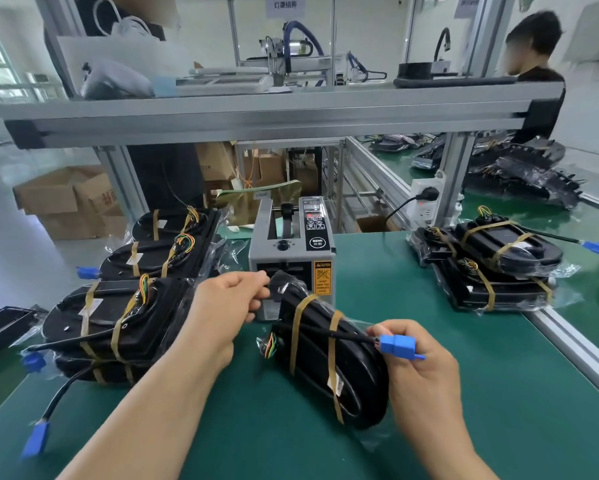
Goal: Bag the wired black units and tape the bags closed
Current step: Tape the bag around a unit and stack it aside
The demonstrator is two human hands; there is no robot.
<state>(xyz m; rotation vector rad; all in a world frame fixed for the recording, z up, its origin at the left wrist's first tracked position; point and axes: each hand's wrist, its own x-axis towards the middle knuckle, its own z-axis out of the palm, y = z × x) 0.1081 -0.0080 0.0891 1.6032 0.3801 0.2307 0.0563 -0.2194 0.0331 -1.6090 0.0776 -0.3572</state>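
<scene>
A wired black unit [329,362] in a clear plastic bag stands tilted on the green mat, bound by two yellowish tape bands. My right hand [419,368] pinches its blue connector [396,344] at the end of the black cable. My left hand [228,306] reaches to the slot of the grey tape dispenser [291,251], fingers curled and pinching at the bag's top end; any tape piece between them is hidden.
Bagged, taped units are stacked at the left [124,317] and at the right [492,265], with blue connectors trailing. An aluminium frame shelf [256,119] spans overhead. Cardboard boxes [69,202] stand beyond the bench. Another person [533,57] stands at the back right.
</scene>
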